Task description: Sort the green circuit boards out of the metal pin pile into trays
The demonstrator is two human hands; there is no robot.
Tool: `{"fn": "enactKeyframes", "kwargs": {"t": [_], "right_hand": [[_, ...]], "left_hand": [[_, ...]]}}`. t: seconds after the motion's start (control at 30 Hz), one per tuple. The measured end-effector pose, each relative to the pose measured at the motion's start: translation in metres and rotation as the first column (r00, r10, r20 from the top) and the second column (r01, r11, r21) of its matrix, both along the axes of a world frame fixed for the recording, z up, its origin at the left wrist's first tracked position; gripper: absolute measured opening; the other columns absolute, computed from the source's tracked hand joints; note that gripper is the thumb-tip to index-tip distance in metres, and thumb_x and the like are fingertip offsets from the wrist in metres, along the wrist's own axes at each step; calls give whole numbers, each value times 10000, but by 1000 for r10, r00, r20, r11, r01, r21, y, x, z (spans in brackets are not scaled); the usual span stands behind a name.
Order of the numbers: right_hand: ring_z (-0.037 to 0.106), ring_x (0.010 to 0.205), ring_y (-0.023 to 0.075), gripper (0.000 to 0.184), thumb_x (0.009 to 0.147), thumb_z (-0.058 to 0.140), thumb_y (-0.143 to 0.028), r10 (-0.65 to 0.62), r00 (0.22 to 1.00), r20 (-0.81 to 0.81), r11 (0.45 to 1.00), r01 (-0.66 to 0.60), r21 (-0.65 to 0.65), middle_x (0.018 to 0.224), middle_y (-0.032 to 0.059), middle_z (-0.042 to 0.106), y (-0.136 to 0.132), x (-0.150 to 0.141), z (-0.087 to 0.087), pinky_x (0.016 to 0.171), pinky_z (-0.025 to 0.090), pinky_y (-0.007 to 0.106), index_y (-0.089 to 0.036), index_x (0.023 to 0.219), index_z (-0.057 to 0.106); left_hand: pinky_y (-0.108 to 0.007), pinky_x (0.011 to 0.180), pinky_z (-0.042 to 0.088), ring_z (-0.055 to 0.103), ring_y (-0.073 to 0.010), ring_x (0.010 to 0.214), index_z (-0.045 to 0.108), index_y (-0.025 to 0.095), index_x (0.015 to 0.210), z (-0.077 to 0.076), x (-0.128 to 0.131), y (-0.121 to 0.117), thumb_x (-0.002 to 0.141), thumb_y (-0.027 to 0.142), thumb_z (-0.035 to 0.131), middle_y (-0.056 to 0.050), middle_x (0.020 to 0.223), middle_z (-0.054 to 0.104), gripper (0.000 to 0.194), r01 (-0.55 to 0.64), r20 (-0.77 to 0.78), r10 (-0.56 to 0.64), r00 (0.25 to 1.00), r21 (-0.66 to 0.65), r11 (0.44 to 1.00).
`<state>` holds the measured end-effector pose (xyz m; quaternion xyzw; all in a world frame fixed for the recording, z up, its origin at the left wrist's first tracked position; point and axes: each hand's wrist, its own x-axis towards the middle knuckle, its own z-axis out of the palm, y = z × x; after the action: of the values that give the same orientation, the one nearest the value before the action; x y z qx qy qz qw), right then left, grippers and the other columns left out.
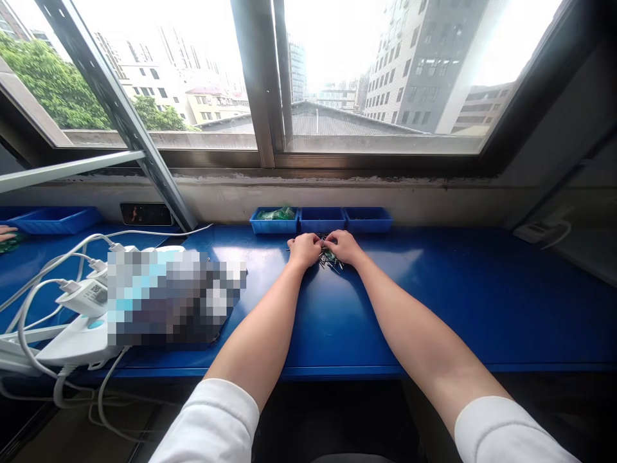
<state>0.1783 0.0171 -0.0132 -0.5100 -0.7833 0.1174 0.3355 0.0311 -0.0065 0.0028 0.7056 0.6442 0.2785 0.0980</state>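
Observation:
Both my arms reach out over a blue workbench [434, 302]. My left hand [304, 249] and my right hand [341, 246] meet over a small pile of dark metal pins and a green part [330, 258] lying on the bench. Both hands have their fingers curled and pinched at the pile; what each pinch holds is too small to make out. Just behind the hands stand three small blue bins in a row: the left bin [274, 220] holds green parts, the middle bin [322, 219] and the right bin [367, 219] show no clear contents.
A white power strip with plugs and cables [80, 302] lies at the left, next to a blurred patch. A blue tray [55, 219] and another person's hand [6, 234] sit at the far left. A white device [540, 230] rests at the right. The window frame rises behind.

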Motion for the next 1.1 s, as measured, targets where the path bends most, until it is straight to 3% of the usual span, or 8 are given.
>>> {"fn": "enactKeyframes", "kwargs": {"t": [0.17, 0.33, 0.53, 0.8, 0.93, 1.1], "right_hand": [[535, 886, 217, 129, 848, 586, -210, -34, 998, -61, 997, 38, 64, 852, 48, 651, -3, -1, 3, 829, 402, 328, -180, 754, 670], [578, 775, 187, 127, 842, 565, -232, 36, 962, -269, 997, -15, 78, 758, 20, 659, -5, -1, 4, 724, 440, 294, -190, 769, 660], [621, 713, 180, 178, 754, 642, -334, 67, 845, -531, 998, -66, 22, 753, 21, 663, -1, 0, 2, 678, 488, 287, -181, 845, 646], [619, 677, 195, 213, 672, 672, -385, 64, 731, -679, 993, -115, -31, 670, 26, 655, 0, 4, 4, 666, 497, 297, -173, 683, 659], [626, 696, 205, 212, 662, 666, -379, 9, 758, -652, 999, -37, -29, 704, 33, 671, -5, 3, 8, 673, 503, 302, -171, 698, 682], [616, 729, 207, 188, 673, 621, -305, -164, 791, -589, 972, 231, 40, 771, 36, 684, -7, 5, 13, 712, 502, 308, -171, 780, 697]], "left_hand": [[-400, 926, 318, 554, -233, 1052, 704, 262, 889, 3, 4, -6, 842, 341, 506, -42, 1041, 679, 218, -37, 71, 30, 997, 108, 993], [-384, 918, 307, 553, -211, 1042, 703, 267, 906, 6, 6, -9, 865, 280, 488, -31, 1017, 678, 220, 42, 99, -63, 993, 201, 979], [-389, 891, 298, 554, -217, 1029, 680, 228, 863, 5, 5, -5, 876, 251, 463, -47, 1007, 675, 219, 3, 114, -23, 993, 176, 984], [-392, 879, 307, 577, -210, 990, 653, 227, 851, 3, 5, -3, 891, 241, 426, -34, 992, 681, 231, -21, 143, -1, 990, 153, 988], [-379, 894, 334, 571, -212, 1025, 642, 243, 914, 2, 4, -2, 898, 267, 427, -34, 1042, 670, 217, -32, 149, 9, 989, 152, 988], [-389, 920, 363, 536, -244, 1093, 617, 233, 996, -2, 2, 1, 873, 290, 469, -63, 1104, 639, 201, -118, 126, 98, 987, 163, 980]]}}
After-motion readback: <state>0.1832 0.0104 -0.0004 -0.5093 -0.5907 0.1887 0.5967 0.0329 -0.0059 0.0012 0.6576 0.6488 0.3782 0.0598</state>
